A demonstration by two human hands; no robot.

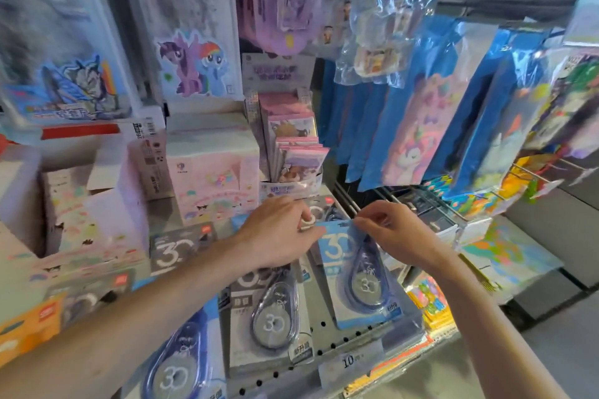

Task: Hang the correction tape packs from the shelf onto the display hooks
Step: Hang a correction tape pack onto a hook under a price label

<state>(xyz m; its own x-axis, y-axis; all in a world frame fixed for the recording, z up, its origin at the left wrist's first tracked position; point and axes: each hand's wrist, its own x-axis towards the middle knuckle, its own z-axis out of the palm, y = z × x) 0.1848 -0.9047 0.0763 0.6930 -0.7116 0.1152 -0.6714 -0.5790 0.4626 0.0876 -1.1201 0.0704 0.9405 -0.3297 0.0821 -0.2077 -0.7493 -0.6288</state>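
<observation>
Blue correction tape pack (358, 275) hangs below both hands' (389, 233) fingertip grip.

A grey metal shelf (343, 342) with rows of small holes along its front edge carries the goods. A price label (351, 361) reading 10 is clipped to that edge. Just left of the label lies a grey correction tape pack (270, 317), flat on the shelf. Further left of the label, a blue pack (181, 363) lies at the near edge. Above the label lies a light blue pack (359, 282). Far behind the label, at the back of the shelf, stands a pink box (212, 168).
</observation>
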